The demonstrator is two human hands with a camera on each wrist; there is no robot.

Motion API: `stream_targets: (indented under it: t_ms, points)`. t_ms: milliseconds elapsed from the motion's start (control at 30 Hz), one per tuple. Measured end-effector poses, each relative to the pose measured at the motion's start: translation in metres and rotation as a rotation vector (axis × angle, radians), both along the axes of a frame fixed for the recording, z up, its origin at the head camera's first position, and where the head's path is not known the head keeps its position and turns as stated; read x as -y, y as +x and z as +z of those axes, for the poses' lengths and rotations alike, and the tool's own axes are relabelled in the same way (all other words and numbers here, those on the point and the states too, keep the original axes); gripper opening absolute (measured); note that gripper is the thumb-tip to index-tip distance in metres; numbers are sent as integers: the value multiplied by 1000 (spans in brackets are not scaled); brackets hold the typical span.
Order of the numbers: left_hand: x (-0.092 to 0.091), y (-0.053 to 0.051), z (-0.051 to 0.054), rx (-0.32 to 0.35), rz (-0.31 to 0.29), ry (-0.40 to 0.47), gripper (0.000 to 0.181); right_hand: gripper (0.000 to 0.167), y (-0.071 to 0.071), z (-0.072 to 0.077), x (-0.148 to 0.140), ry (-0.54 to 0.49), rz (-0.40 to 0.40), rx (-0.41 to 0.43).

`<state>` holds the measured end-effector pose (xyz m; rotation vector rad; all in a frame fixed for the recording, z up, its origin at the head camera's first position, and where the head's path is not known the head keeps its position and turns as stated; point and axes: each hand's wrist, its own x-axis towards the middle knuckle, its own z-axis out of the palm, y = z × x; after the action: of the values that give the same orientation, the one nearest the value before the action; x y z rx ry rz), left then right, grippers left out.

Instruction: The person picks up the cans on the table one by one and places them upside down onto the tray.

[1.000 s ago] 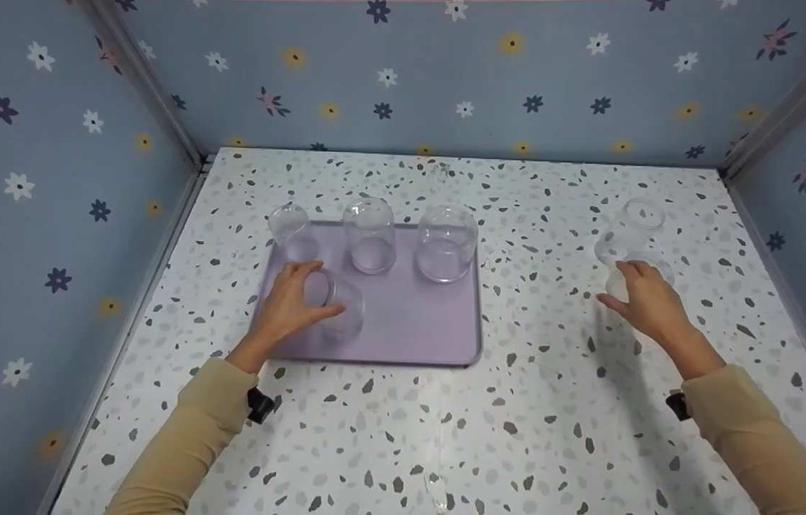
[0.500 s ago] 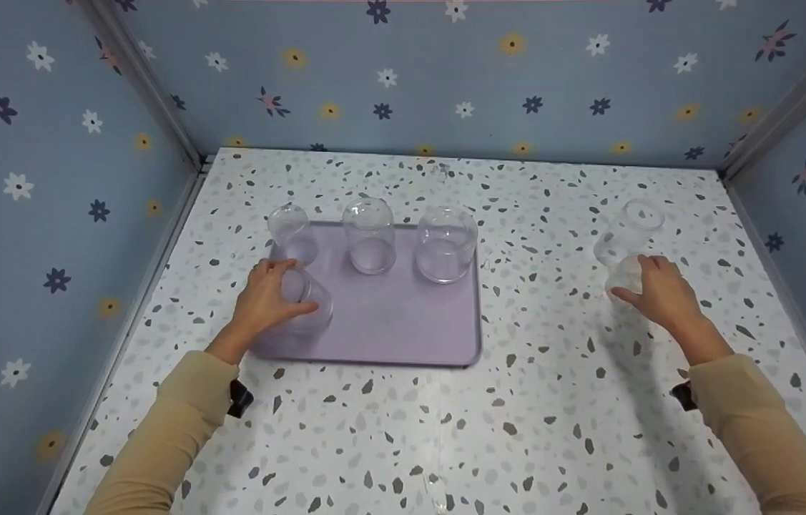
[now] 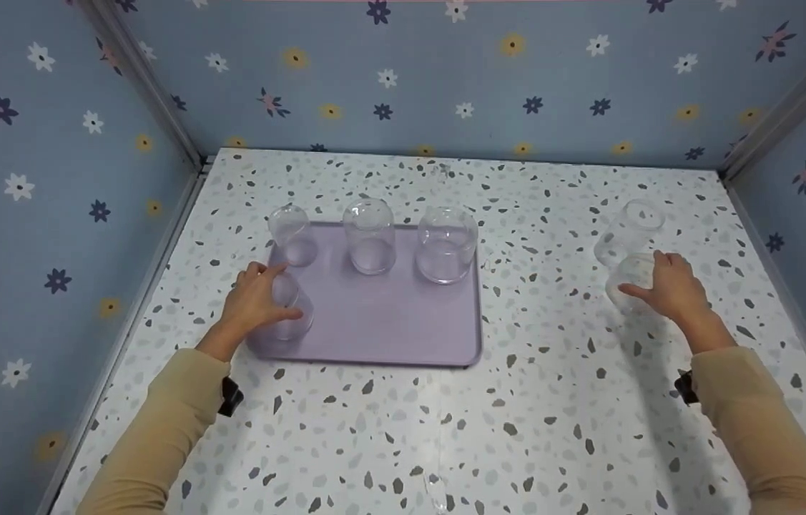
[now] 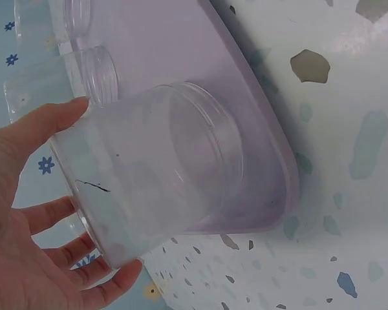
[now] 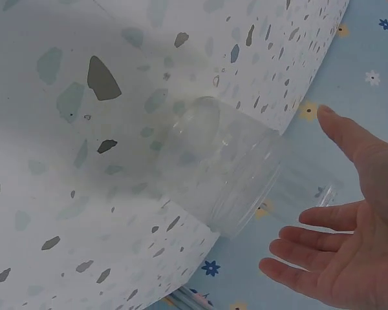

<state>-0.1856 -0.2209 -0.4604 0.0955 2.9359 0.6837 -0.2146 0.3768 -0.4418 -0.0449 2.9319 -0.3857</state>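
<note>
In the head view, my left hand (image 3: 249, 304) holds a clear jar (image 3: 295, 318) at the tray's near left corner. The left wrist view has the thumb and fingers of that hand (image 4: 32, 226) around the near end of the jar (image 4: 149, 168), whose far end meets the purple tray (image 4: 275, 142). My right hand (image 3: 678, 290) is beside another clear jar (image 3: 631, 275) on the tabletop; in the right wrist view this hand (image 5: 355, 219) has its fingers spread, with a gap to the jar (image 5: 216, 165).
Three clear jars, at left (image 3: 293, 236), centre (image 3: 371, 239) and right (image 3: 446, 247), stand along the back of the purple tray (image 3: 388, 322). Behind the jar at my right hand is one more (image 3: 624, 236). Flowered panels (image 3: 445, 86) enclose the back and sides.
The jar in my left hand has moved left across the tray to its near corner. My right hand has drawn back to the right, away from its jar.
</note>
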Motion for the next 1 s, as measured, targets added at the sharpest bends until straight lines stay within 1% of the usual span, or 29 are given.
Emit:
stream_targets:
  t_ms: [167, 300, 500, 633, 733, 1000]
  points:
    - [2, 0, 0, 8, -22, -48, 82, 101, -5, -3, -4, -3, -35, 59]
    - [1, 1, 2, 18, -28, -58, 83, 105, -10, -4, -7, -23, -42, 89]
    - [-1, 1, 1, 11, -46, -76, 82, 109, -15, -8, -10, -63, -79, 126]
    - [-2, 1, 1, 4, -60, -100, 80, 107, -16, -9, -10, -68, -77, 139]
    - [-3, 2, 1, 5, -56, -102, 80, 106, -17, -9, -10, -76, -67, 152]
    - [-4, 0, 1, 10, -36, -80, 82, 108, -22, -12, -12, -102, -79, 191]
